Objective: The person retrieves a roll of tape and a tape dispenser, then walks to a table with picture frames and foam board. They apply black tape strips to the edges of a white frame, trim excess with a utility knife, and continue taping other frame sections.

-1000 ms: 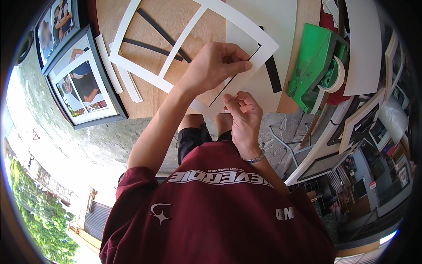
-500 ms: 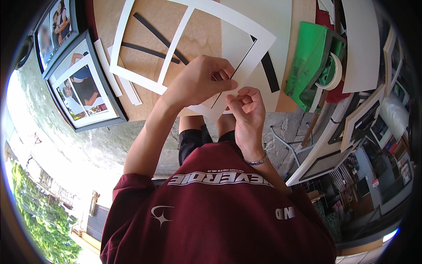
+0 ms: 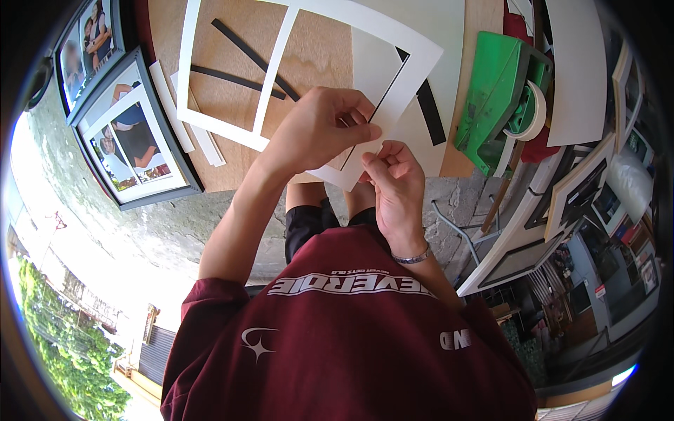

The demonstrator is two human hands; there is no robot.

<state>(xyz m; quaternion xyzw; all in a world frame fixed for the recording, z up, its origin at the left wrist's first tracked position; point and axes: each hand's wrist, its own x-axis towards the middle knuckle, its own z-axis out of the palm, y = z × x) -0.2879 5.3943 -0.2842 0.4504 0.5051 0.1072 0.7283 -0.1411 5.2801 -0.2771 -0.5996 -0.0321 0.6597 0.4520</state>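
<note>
1. Head view: the left hand (image 3: 323, 130) pinches the white window mat (image 3: 420, 59) in its grip, apparently steadying it, one corner overhanging the wooden tabletop (image 3: 166, 35).
2. The right hand (image 3: 399, 179) curls beside the mat's edge; whether its grip holds anything, one cannot tell.

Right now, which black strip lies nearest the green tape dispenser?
The rightmost black strip, jutting past the right edge of the white mat; the other black strips lie farther left.
</note>
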